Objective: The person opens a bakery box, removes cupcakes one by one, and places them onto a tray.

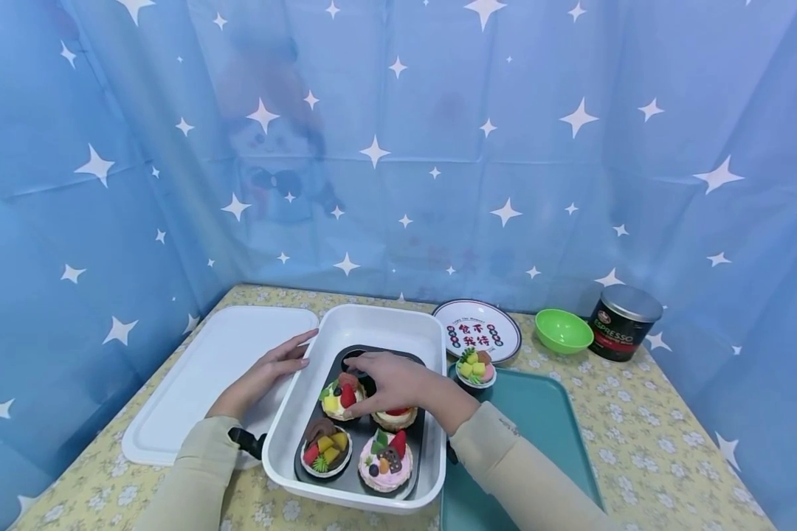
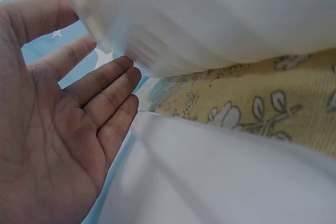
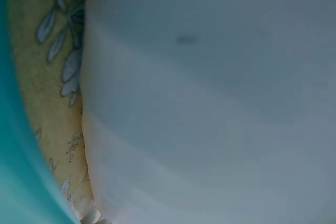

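Note:
A deep white basin (image 1: 285, 413) holds a dark muffin tin (image 1: 355, 476) with several fruit-topped toy tarts. My right hand (image 1: 398, 380) reaches over the basin's right wall, fingers spread above the tin's back cups. Its thumb overlaps the edge of a strawberry-topped cream tart (image 1: 337, 402). Another tart (image 1: 395, 420) lies partly hidden under this hand. In the front row are a chocolate tart (image 1: 327, 451) and a pink tart (image 1: 387, 463). My left hand (image 1: 272, 372) rests against the basin's left rim with straight fingers. The left wrist view shows its palm (image 2: 52, 129) beside the basin's outer wall.
A white tray (image 1: 192, 383) lies left of the basin and a teal tray (image 1: 538, 420) to the right. One more tart (image 1: 476, 369) stands at the teal tray's back corner. Behind are a printed plate (image 1: 461, 313), a green bowl (image 1: 563, 332) and an espresso tin (image 1: 620, 324).

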Available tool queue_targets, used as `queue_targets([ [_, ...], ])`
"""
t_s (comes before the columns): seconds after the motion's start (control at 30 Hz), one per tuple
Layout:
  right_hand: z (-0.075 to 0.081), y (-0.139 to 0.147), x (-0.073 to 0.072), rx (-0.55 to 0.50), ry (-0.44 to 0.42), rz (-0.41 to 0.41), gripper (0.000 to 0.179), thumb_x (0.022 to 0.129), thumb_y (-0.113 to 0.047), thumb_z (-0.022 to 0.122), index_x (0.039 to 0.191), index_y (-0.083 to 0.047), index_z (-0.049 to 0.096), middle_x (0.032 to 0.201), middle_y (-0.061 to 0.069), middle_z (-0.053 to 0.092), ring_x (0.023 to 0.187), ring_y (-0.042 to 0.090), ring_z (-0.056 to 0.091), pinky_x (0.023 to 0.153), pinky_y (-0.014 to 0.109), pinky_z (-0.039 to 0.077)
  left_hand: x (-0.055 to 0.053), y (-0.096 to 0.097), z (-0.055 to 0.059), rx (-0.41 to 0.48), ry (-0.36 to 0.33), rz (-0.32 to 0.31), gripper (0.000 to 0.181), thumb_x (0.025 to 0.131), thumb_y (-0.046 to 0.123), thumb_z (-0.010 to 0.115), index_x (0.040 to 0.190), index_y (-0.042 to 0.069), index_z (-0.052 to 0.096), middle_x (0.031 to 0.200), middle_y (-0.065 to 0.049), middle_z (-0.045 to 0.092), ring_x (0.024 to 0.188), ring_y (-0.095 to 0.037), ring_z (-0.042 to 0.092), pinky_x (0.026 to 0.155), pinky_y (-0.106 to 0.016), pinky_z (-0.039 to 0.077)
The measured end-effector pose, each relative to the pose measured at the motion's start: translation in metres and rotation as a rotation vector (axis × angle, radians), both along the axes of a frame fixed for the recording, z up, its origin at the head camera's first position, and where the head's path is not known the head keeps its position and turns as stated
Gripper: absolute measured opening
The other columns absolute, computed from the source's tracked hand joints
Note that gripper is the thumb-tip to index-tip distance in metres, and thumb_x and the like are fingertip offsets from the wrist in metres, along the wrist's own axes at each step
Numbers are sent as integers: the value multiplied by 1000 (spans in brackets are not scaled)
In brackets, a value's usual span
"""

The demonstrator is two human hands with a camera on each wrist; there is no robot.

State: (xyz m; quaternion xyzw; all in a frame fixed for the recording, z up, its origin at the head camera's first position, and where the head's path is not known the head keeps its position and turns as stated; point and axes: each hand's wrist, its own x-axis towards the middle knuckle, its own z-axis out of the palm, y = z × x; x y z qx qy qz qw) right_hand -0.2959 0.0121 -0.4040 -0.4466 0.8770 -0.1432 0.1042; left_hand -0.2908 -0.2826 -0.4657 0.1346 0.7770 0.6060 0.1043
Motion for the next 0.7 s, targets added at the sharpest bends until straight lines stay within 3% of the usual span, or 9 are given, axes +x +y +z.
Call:
queue_targets([
  [0.33,-1,-2,2,0,-18,32,80,87,-66,66,148,-18,49,141,-3,55,129,14,52,106,36,45,1,1,2,3,8,1,60,103,28,55,158,31,34,163,-11,29,148,-36,28,116,-59,26],
  [0.7,0,-3,5,4,-24,30,83,85,-68,68,148,-18,48,137,-4,57,124,11,54,103,33,48,1,1,2,15,0,11,61,102,28,57,158,30,35,164,-11,28,150,-35,25,118,-60,20],
])
